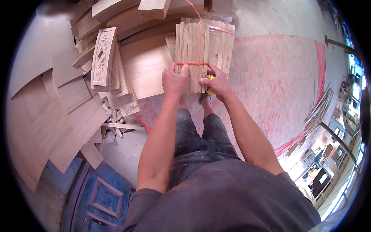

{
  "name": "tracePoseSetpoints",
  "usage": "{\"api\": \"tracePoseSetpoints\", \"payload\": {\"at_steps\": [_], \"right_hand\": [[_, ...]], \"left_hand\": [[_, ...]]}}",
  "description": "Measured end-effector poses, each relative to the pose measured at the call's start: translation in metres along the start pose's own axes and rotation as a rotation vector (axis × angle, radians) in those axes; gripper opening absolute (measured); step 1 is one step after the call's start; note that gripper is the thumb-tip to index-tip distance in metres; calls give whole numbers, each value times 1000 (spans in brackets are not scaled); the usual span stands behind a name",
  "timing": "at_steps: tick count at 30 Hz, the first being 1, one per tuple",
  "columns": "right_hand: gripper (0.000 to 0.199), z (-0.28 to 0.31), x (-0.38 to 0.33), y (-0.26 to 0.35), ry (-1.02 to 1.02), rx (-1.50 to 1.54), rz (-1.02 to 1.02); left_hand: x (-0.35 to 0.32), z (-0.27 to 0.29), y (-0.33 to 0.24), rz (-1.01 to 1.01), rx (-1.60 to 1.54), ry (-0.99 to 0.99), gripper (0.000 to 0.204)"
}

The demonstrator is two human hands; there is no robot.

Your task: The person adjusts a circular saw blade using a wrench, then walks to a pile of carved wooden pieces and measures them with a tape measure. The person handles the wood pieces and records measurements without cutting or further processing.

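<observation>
A bundle of several narrow wooden slats (203, 44) stands side by side in front of me, bound by a thin red string (193, 63) across its lower part and another near the top right. My left hand (175, 79) grips the bundle's lower left edge, thumb on the string. My right hand (216, 83) holds the lower right part of the bundle, fingers pinching the string, with a small yellow object (210, 91) under its palm. A strand of red string (193, 9) runs up from the bundle's top.
Wooden boards and offcuts (69, 104) lie piled at the left, with a carved wooden panel (103, 56) leaning among them. A blue panelled door (100, 197) lies on the floor at lower left. Pink-stained concrete floor (278, 85) spreads right. Long wooden strips (319, 110) lie at far right.
</observation>
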State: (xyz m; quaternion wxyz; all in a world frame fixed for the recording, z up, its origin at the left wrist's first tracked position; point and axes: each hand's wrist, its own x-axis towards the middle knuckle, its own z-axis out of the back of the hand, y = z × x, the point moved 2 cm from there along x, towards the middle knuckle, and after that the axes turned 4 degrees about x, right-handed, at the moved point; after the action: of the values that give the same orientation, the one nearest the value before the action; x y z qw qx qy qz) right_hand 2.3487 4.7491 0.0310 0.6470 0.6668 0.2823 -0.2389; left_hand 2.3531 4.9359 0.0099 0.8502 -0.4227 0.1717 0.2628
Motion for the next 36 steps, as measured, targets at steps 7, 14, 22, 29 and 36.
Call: {"api": "tracePoseSetpoints", "payload": {"at_steps": [7, 14, 22, 29, 36], "right_hand": [[93, 0, -1, 1, -7, -7, -5], [94, 2, 0, 0, 0, 12, -2], [94, 1, -2, 5, 0, -7, -21], [96, 3, -2, 4, -9, -29, -27], [98, 2, 1, -1, 6, -28, -31]], "left_hand": [[-3, 1, -7, 12, 0, 30, 72], [-11, -3, -13, 11, 43, 25, 91], [-16, -3, -25, 41, 69, -21, 107], [-20, -2, -32, 68, 68, -5, 108], [-10, -9, -14, 67, -69, -12, 100]]}}
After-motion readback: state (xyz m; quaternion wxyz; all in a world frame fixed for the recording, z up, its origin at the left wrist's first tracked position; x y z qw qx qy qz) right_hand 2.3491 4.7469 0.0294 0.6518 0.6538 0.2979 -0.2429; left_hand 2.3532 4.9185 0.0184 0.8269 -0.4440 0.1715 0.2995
